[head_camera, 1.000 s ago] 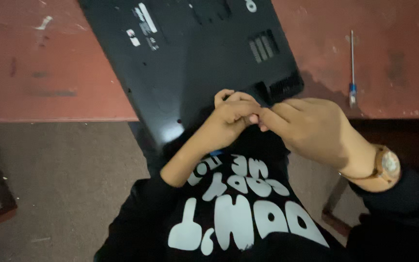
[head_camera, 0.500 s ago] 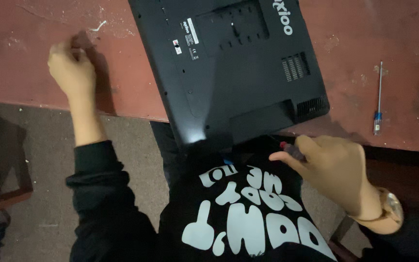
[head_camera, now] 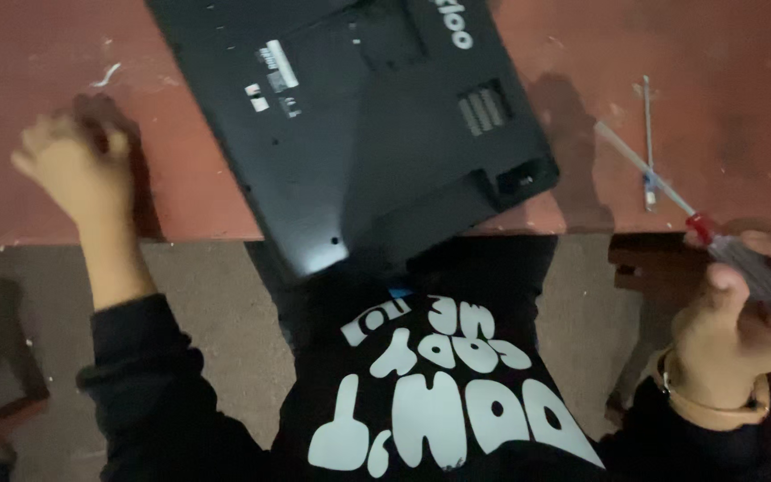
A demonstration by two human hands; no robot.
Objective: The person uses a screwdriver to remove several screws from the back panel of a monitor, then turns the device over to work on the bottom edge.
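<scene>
Two hands: both in view, one on each side of the laptop.
Screwdriver [head_camera: 732,255]: clear handle with a red collar, thin shaft slanting up toward the laptop; off the table edge, right of the laptop's near corner.
Right hand [head_camera: 742,326]: fingers curled round the screwdriver handle, thumb up beside it; band on the wrist.
Laptop [head_camera: 359,125]: black, underside up, lying askew on the table, near corner hanging past the table edge over the lap.
Left hand [head_camera: 78,170]: on the table well left of the laptop, fingers bent downward; blurred, so cannot tell whether anything is pinched in them.
Second thin tool [head_camera: 648,143]: slim metal rod lying on the table right of the laptop, just beyond the screwdriver's tip.
Table [head_camera: 733,107]: reddish-brown top, scuffed, with pale flecks left of the laptop.
Clothing: dark sleeves and a dark top with white lettering, below the laptop's overhanging corner.
</scene>
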